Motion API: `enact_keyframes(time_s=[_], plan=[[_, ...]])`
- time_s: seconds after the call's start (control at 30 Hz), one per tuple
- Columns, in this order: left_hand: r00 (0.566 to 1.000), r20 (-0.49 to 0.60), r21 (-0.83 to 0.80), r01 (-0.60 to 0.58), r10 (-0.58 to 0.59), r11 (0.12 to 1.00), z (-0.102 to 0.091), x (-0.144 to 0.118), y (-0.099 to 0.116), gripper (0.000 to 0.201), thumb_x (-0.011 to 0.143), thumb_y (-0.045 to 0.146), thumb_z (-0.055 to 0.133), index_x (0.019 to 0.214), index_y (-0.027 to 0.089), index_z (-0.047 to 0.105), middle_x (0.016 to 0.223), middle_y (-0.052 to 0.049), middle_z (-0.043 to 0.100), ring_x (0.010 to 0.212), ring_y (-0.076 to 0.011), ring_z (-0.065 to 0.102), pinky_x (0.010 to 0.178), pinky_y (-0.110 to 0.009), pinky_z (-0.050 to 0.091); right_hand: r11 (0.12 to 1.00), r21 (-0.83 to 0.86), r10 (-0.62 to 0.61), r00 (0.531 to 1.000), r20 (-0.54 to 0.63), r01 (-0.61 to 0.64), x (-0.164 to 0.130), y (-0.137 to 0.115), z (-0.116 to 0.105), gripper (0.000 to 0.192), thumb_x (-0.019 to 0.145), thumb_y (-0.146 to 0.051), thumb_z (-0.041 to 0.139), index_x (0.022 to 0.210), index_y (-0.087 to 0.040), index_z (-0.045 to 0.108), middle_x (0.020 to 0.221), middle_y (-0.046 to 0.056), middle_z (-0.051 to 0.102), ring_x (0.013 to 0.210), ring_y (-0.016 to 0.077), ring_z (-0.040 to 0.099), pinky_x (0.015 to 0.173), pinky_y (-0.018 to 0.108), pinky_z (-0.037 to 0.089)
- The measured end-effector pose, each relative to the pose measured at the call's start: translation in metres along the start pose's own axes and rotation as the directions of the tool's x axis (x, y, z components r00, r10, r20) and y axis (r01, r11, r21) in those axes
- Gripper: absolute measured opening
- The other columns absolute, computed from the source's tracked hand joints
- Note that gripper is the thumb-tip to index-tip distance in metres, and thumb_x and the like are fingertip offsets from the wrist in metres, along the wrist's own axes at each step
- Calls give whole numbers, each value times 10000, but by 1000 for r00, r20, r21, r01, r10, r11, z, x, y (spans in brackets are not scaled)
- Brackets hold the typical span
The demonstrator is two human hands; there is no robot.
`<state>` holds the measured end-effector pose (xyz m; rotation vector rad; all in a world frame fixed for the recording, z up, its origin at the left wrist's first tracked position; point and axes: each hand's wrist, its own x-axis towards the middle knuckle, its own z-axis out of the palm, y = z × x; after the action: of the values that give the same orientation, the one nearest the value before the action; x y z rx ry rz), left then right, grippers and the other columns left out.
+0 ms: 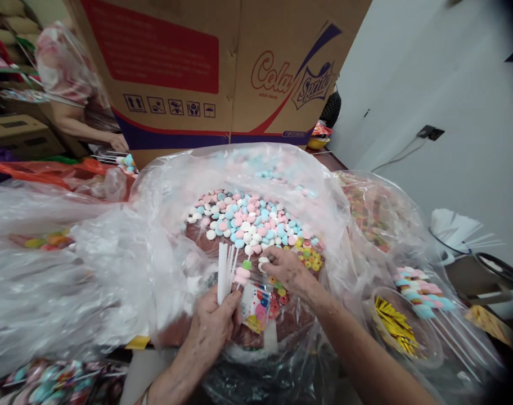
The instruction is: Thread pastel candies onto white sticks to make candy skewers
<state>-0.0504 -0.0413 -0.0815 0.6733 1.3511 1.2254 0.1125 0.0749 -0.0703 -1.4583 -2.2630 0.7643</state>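
Several white sticks [224, 269] stand upright in my left hand [212, 332], my thumb and fingers closed around their lower ends, just in front of the open bag [163, 185]. One of them carries a pink candy with a green one above it, near its top. My right hand [287, 269] reaches in beside them, its fingertips pinched on a white candy [263, 260] at the near edge of the candy heap [248, 219], a spread of pink, blue and white pieces inside the bag. A small printed packet [255, 306] lies between my hands, just under the sticks. To my right, finished skewers [421, 289] lie in another bag, near a tub of gold ties [394, 326]. Behind the heap stands a cardboard box [223, 67], and another person's arm [88, 129] shows at far left.
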Motion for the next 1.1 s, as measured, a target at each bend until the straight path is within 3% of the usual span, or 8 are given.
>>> enact_keyframes(time_s=[0.17,0.33,0.47,0.53,0.93,1.1], plan=[[1000,-1,5,27,-27,1000,0,0,0,383,680,540,683,621,206,506,423,49,543,270,-66,346,318,-205,197,997,-77,-4,983,-183,-10,4,16,-4,129,762,-154,532,842,-199,623,864,25,656,803,192,581,704,280,417],[999,7,6,32,-32,999,0,0,-1,365,680,537,674,655,202,530,381,69,489,279,-72,333,323,-198,215,998,-25,-69,967,-244,65,-2,17,-3,158,816,-164,523,931,-202,625,880,39,635,829,203,593,732,305,457],[1000,21,24,7,-8,1000,-2,2,-5,348,715,510,665,636,196,540,401,57,512,279,-70,345,319,-195,219,954,-165,-280,942,-184,251,-9,14,2,173,875,-97,480,925,-198,612,933,53,629,873,193,594,794,306,462],[1000,24,25,-1,0,1000,-3,2,-7,343,729,503,667,646,193,548,421,50,535,275,-69,349,315,-197,212,924,-256,-323,938,-125,284,-10,14,6,186,894,-70,461,885,-197,596,915,58,630,869,198,591,794,307,460],[999,32,27,-15,15,1000,-4,4,-8,339,745,506,654,693,184,562,443,50,547,277,-66,352,309,-190,210,775,-544,-405,914,-35,322,-16,13,15,165,928,-52,490,880,-180,584,907,72,648,863,226,564,780,321,440],[999,33,34,-21,20,999,-5,4,-10,340,747,504,665,691,185,562,442,51,547,269,-66,341,305,-193,188,787,-537,-401,913,-69,305,-17,9,22,193,883,-18,497,885,-186,591,919,80,649,864,230,561,785,325,448]])
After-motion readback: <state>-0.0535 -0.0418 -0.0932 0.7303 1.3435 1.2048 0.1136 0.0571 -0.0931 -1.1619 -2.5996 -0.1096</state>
